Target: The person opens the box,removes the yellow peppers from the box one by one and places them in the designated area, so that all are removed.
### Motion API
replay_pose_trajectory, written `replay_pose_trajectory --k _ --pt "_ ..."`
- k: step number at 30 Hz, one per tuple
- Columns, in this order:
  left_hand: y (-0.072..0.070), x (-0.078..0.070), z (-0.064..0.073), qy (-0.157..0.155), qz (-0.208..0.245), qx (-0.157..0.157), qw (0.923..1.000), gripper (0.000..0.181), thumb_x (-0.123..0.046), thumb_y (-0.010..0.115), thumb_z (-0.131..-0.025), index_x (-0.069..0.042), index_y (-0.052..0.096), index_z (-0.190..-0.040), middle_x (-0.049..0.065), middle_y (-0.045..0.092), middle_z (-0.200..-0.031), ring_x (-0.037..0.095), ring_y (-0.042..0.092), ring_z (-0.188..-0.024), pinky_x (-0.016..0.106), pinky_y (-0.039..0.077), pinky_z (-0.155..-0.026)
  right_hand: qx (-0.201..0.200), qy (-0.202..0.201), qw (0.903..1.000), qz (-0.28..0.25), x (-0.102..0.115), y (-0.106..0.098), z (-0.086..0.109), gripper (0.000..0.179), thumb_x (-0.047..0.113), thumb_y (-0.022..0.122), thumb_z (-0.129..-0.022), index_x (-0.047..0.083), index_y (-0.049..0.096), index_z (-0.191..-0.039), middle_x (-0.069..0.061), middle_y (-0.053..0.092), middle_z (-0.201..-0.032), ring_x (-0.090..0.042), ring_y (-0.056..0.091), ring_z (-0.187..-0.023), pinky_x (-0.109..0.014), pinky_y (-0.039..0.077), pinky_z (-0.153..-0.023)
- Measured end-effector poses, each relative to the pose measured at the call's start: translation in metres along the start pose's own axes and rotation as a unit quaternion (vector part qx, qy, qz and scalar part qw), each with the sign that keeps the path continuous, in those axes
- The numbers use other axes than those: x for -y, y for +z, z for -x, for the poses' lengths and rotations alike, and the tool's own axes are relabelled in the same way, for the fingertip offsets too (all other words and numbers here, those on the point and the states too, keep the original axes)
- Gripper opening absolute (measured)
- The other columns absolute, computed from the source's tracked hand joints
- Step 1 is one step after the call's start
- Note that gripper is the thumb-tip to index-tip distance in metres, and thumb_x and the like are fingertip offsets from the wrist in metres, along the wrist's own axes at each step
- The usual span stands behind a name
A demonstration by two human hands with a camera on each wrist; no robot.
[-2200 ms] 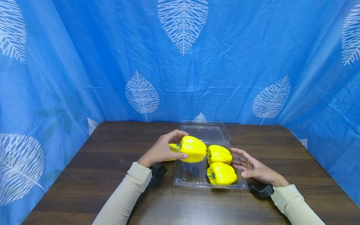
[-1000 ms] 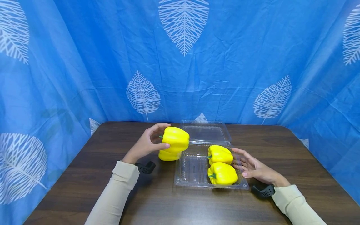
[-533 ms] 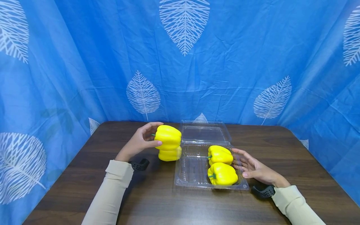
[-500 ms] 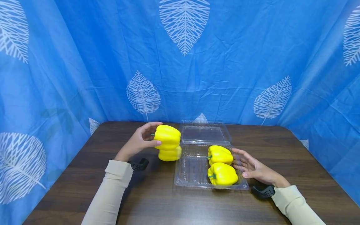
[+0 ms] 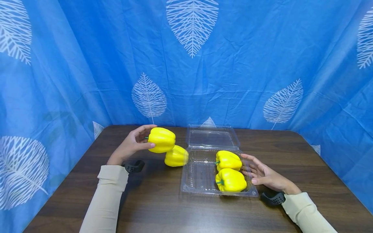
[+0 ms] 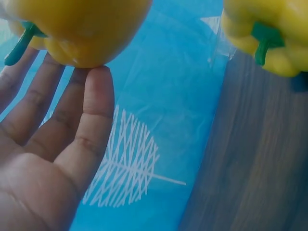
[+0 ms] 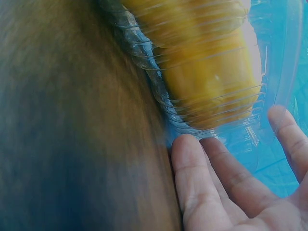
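Observation:
My left hand [image 5: 128,144] holds a yellow bell pepper [image 5: 161,139] with a green stem, between thumb and fingers, raised above the table on the left. A second bell pepper [image 5: 175,156] sits on the table against the left side of a clear plastic clamshell container [image 5: 199,176]. Inside the container's right half lie two more yellow bell peppers, one at the back [image 5: 228,160] and one at the front [image 5: 231,180]. Fairly straight fingers of my right hand [image 5: 266,174] rest at the container's right wall, as the right wrist view also shows.
The container's hinged lid [image 5: 212,137] lies folded back on the dark wooden table [image 5: 186,213]. Blue curtains [image 5: 233,71] with white leaf prints hang close behind the table and along both sides.
My left hand has carried its bell pepper leftward, from over the container to beyond the bell pepper on the table, which shows more now. My right hand and the container have stayed put.

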State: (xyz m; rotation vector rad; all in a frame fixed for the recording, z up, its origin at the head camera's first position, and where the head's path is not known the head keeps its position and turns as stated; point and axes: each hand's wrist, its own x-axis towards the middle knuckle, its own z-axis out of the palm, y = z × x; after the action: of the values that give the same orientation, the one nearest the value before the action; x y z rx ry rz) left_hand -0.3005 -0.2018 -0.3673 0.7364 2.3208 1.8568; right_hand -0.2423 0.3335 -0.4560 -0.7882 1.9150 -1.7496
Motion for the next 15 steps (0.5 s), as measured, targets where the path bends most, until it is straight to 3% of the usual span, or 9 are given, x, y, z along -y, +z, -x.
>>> replay_pose_trajectory --k 7,15 --pt "-0.012 0.005 0.006 -0.033 0.001 -0.019 0.9993 0.071 -0.006 0.075 -0.096 0.004 0.044 -0.159 0.027 0.055 -0.148 0.020 0.065 -0.117 0.029 0.059 -0.098 0.001 -0.002 1.0000 -0.001 -0.001 -0.001 0.000 0.079 0.010 0.066 -0.105 0.025 0.024 -0.170 -0.041 0.009 -0.171 -0.001 0.051 -0.143 -0.025 0.047 -0.114" --pt "-0.025 0.015 0.014 -0.065 0.021 -0.036 0.9970 0.074 -0.004 0.074 -0.097 0.002 0.039 -0.162 0.016 0.053 -0.150 0.017 0.064 -0.119 0.027 0.058 -0.101 -0.002 0.001 1.0000 0.002 0.000 0.000 -0.001 0.079 0.011 0.067 -0.105 0.024 0.023 -0.170 -0.048 0.000 -0.167 0.000 0.052 -0.142 -0.025 0.048 -0.113"
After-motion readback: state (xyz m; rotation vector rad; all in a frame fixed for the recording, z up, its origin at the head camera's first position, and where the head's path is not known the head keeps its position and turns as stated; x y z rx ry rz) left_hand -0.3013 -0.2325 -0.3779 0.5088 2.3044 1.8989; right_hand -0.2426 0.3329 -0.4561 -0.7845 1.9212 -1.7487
